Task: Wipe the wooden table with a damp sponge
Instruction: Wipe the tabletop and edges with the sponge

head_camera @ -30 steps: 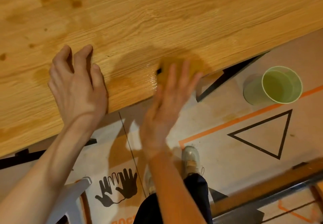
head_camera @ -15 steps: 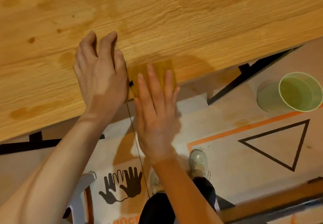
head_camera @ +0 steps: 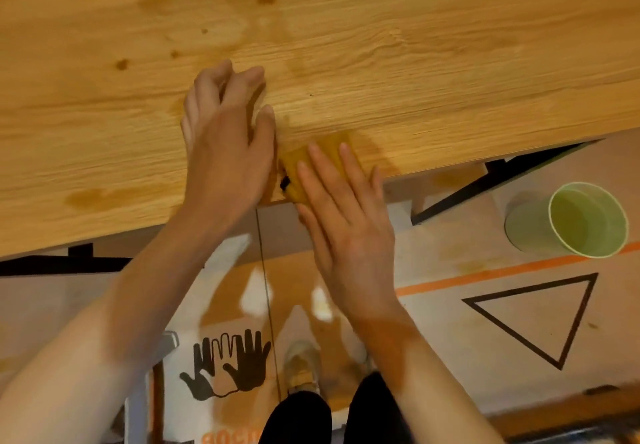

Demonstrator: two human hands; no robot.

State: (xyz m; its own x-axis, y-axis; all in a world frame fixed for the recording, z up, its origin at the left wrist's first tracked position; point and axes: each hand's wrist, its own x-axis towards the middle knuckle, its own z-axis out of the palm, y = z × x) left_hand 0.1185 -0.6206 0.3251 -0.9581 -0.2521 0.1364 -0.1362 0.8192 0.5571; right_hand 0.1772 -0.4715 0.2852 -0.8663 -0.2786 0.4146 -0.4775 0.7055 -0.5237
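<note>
The wooden table fills the upper half of the view, with darker damp patches on its grain. A yellow sponge lies at the table's near edge. My right hand presses flat on it, fingers stretched over its top, so most of the sponge is covered. My left hand rests on the tabletop just left of the sponge, fingers bent and spread, its thumb close to the sponge; it holds nothing.
A light green cup stands on the floor at the right, below the table edge. The floor sheet shows a black triangle, an orange line and a hand-print drawing. My shoes and dark trousers are at bottom centre.
My right hand has slid the sponge leftwards along the near edge until it sits beside my left hand. The view has shifted slightly.
</note>
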